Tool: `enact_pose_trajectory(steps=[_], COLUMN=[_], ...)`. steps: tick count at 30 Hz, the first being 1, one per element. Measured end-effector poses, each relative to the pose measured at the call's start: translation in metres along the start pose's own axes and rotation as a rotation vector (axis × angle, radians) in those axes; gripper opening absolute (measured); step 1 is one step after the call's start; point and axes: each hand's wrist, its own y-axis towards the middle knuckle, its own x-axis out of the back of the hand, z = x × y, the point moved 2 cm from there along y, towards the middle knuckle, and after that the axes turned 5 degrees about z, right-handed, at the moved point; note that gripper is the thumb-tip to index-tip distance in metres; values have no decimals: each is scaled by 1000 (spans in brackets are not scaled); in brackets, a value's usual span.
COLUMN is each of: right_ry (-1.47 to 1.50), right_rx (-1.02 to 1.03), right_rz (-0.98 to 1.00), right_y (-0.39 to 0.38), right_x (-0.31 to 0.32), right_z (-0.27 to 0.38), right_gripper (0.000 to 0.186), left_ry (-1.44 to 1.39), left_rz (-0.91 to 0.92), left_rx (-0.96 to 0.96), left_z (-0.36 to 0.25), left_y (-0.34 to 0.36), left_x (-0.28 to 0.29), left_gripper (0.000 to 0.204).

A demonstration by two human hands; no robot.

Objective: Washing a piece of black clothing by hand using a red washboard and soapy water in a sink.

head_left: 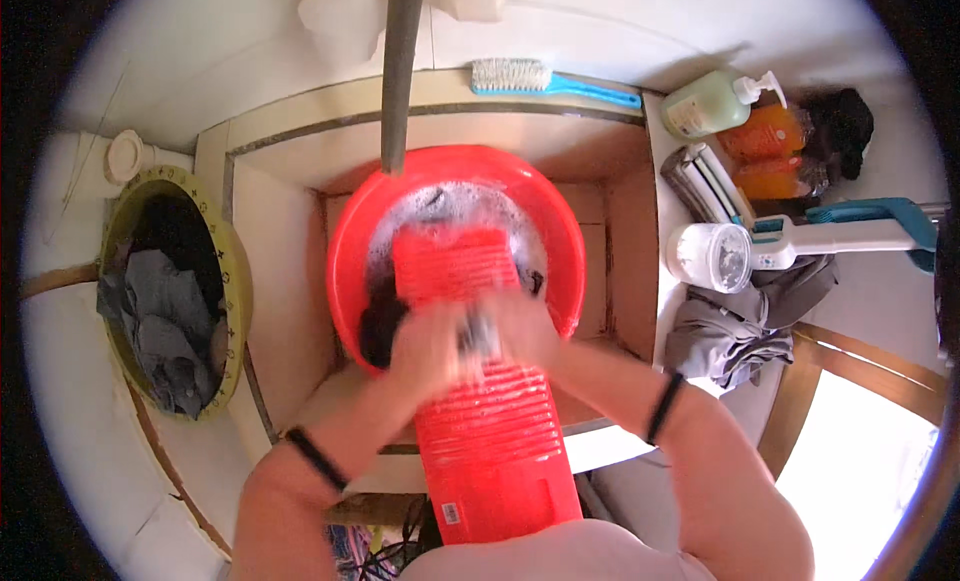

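Our left grip [428,349] and right grip [518,331] are pretty blurry, can't tell if they're closed; some greyish cloth [479,335] shows between them. Red washboard [490,421] is right underneath; red basin [562,236] is just beyond.

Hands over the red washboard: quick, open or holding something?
Left hand: at the grey cloth, grip too blurred to tell.
Right hand: same cloth, also too blurred.
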Motion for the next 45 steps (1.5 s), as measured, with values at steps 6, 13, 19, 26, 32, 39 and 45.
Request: enact_pose_trajectory(steps=[6,13,19,26,32,39,45], right_ry=[-27,-52,77,36,777,862,678], right_rx=[-237,444,-430,-326,-595,-846,-726], right_rz=[-47,-301,-171,-322,-169,-227,197], right_y=[112,-40,101,63,61,96,114], right_x=[22,49,24,44,-41,-113,-70], right_z=[-19,51,-31,-36,-106,-145,-152], right_gripper=[34,33,30,52,60,65,70], left_ry=[31,225,-29,-70,283,159,166], left_rz=[-238,-189,-290,-478,-197,-11,29], left_rx=[394,-291,250,-159,-167,124,337], left_z=[59,-4,36,84,97,97,79], left_y=[111,-77,115,102,94,184,226], left_x=[20,-13,19,59,43,27,14], left_gripper=[54,71,48,59,68,51,36])
